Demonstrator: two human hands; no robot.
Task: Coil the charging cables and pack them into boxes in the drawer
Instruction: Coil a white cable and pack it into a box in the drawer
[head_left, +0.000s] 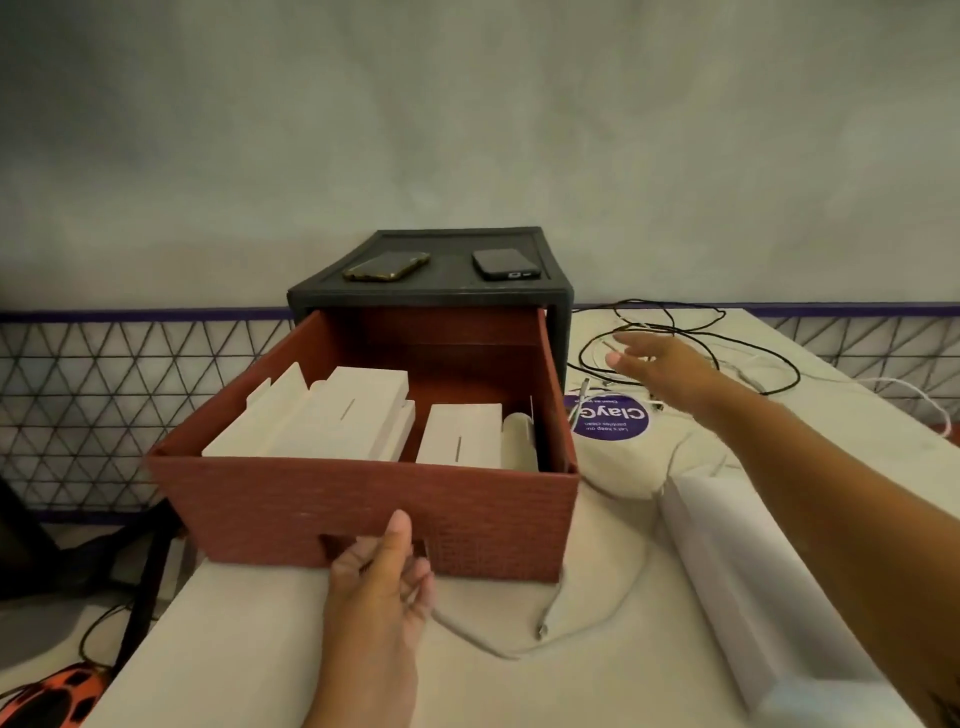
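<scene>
The cables (675, 318) lie uncoiled in a loose black and white tangle on the far right of the surface (260, 649), their loops spread mostly left to right, just beside the dark cabinet (431, 296). Another pale cable (498, 649) snakes across the near surface in front of the drawer (363, 499), its plug end pointing up toward the drawer's front right corner.

The right arm stretches forward, almost straight, and the right hand (670, 366) hovers palm-down over the tangle, fingers spread and relaxed, holding nothing; whether they touch a strand cannot be told.

The red-brown drawer stands pulled out toward the person. The left hand (382, 566) grips the cut-out handle at its lower front edge: fingers curled into the notch, thumb laid upright against the front wall.

Inside, white boxes (332, 415) lie with their long sides running front to back, the left ones tilted up and overlapping.

Two phones (387, 266) rest on the cabinet top. A long white box (743, 582) lies on the surface at the right, near a purple sticker (615, 418).
</scene>
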